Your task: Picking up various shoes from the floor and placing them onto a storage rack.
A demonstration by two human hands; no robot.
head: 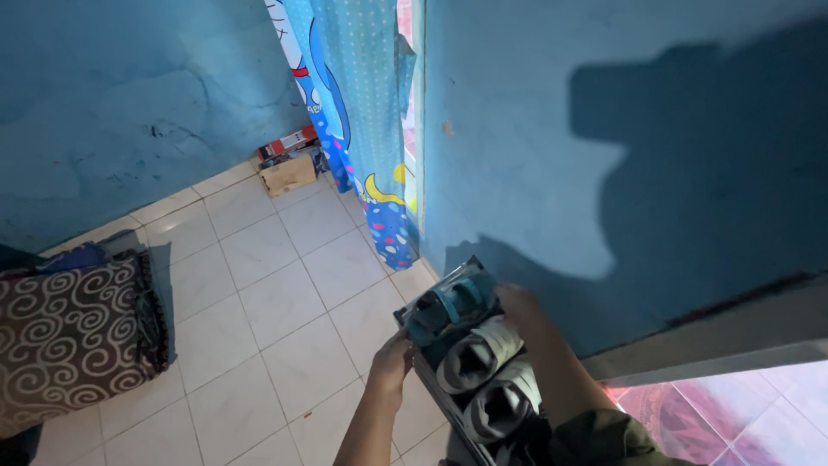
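Note:
A dark shoe rack (412, 343) stands against the blue wall at the bottom middle. On its top lie a teal sandal (450, 304) and two white sneakers (480, 351) side by side. My left hand (390, 364) rests on the rack's left edge, fingers curled against it. My right hand (516, 302) reaches over the far side of the rack, next to the teal sandal and the upper sneaker; its fingers are partly hidden behind the shoes. My right sleeve is olive green.
White floor tiles (259, 293) spread to the left. A brown swirl-patterned cushion (69, 332) lies at the left edge. A blue printed curtain (362, 112) hangs in the doorway, with a cardboard box (287, 173) beside it. A pink surface (733, 410) shows at bottom right.

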